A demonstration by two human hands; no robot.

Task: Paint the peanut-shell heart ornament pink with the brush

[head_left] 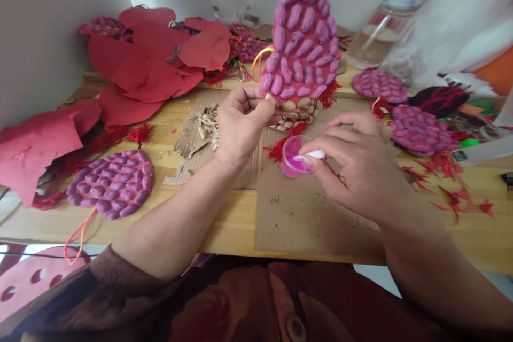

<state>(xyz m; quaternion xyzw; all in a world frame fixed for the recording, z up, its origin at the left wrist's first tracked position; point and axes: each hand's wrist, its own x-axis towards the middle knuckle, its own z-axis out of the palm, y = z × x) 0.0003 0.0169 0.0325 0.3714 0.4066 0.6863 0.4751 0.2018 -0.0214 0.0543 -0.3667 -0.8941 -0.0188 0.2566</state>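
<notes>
My left hand (250, 123) is closed on the lower edge of a gourd-shaped red craft plaque (306, 45) covered in peanut shells painted purple-pink. It stands tilted upright, facing me, with a yellow-orange cord at its left side. My right hand (348, 157) pinches a small white stick (315, 155) with a thick rounded end. The stick's other end dips into a clear plastic cup (289, 166) of bright pink paint. Directly behind the cup, unpainted peanut shells (298, 113) cover a lower part, with red tassels (282, 145) nearby; whether it belongs to the held plaque is hard to see.
Brown cardboard (316, 224) lies under the cup on the wooden table (224, 224). Red cut-outs (148, 64) pile up at the back left. A purple plaque (114, 184) lies left, another (420, 128) right. A glass jug (379, 32) and plastic bag (457, 26) stand behind.
</notes>
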